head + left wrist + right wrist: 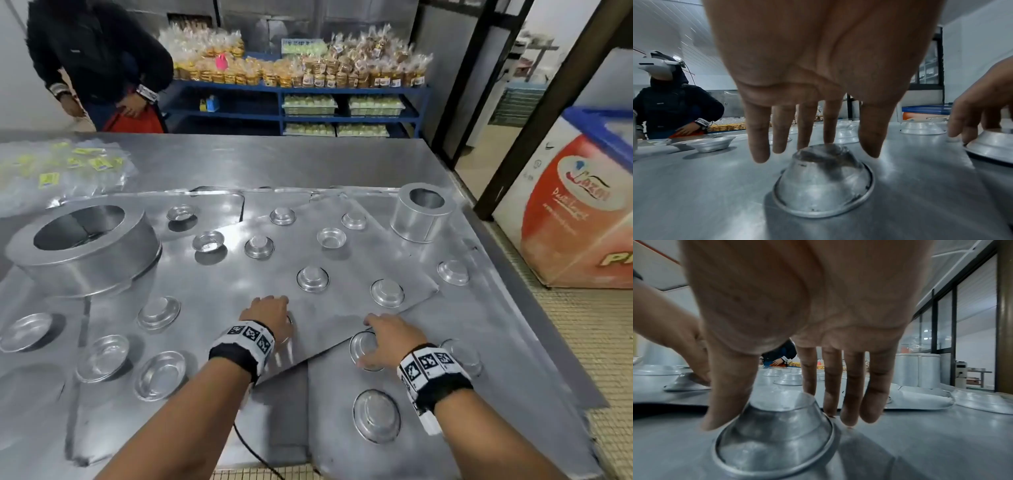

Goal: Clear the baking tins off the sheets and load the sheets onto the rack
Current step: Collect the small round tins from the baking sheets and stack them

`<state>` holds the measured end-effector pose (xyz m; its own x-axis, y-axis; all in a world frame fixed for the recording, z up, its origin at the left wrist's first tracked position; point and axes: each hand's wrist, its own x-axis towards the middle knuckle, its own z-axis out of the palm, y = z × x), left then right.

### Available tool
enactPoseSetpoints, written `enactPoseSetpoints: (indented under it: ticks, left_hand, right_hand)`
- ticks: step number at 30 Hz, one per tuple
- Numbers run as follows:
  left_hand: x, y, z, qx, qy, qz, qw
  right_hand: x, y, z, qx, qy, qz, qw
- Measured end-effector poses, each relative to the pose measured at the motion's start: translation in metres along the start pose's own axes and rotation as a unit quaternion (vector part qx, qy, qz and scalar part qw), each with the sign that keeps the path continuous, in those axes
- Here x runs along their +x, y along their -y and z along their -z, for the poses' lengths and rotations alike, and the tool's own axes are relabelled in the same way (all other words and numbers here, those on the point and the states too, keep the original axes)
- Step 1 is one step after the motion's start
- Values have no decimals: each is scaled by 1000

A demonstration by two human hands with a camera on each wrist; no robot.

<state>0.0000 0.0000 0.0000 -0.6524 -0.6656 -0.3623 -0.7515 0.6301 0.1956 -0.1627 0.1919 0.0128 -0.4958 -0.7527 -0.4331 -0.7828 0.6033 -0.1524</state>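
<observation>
Our left hand (269, 317) and right hand (387, 337) each cover an upturned tin on the sheets (342, 308), near our surface's (274, 161) front edge; about twenty tins show.

Left wrist: spread fingers (830, 121) touch one tin (823, 183) directly beneath.

Right wrist: thumb and fingers (809, 369) clasp another tin (774, 439).

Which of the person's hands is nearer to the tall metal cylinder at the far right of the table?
Right. The right hand is on a small tin nearer that side, below the tall cylinder; the left hand is over another tin further left.

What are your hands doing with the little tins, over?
Left hand reaching over one upturned tin. Right hand gripping another tin. Sheets not clear: many tins, two tall rings.
</observation>
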Motion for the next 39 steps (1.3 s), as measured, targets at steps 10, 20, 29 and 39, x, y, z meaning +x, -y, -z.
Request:
enactPoseSetpoints:
  ticks: [10,20,29,39]
  left_hand:
    - [3,-12,5,34,11,34,999]
    - [-11,-10,16,57,19,-48,997]
    - [-20,30,25,-242,-47,-139,959]
    - [-32,46,-10,-418,19,-121,900]
  right_hand:
    - [14,4,-9,-33,14,4,999]
    - [8,21,-4,43,-20,-50,998]
    - [-20,56,8,169,-148,-24,974]
    - [-50,99,13,244,-276,59,928]
